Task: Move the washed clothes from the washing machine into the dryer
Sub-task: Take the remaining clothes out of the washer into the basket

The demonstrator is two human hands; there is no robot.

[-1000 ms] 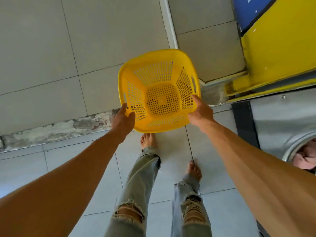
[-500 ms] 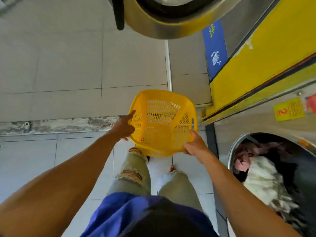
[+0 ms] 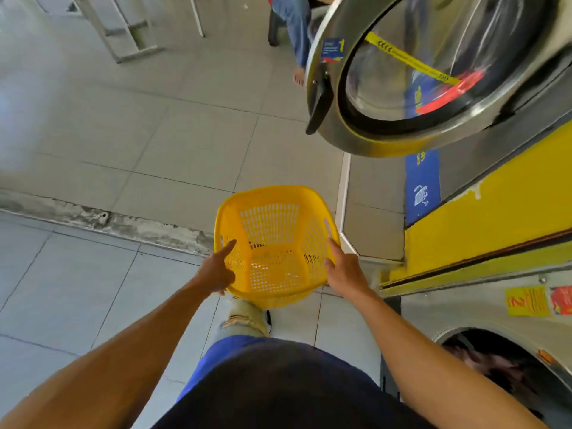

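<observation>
An empty yellow perforated plastic basket [image 3: 275,218] sits low in front of me, tilted toward me. My left hand [image 3: 216,270] holds its left rim, index finger stretched along the edge. My right hand [image 3: 342,270] grips the right rim. At the lower right, a steel machine's round opening [image 3: 501,363] shows dark and pinkish clothes inside. Above it at the upper right, a large round steel door with a glass window [image 3: 402,72] hangs open from the yellow machine front.
Grey tiled floor [image 3: 123,134] with a rough concrete strip [image 3: 130,224] crossing it. A yellow panel [image 3: 495,218] and blue sticker [image 3: 422,184] line the right side. Another person's jeans leg and bare foot [image 3: 298,51] stand by a metal frame at the top.
The view has tilted upward, so the open round door and far floor now show. The basket sits lower in the frame, still held in both hands, and less of the clothes-filled drum shows.
</observation>
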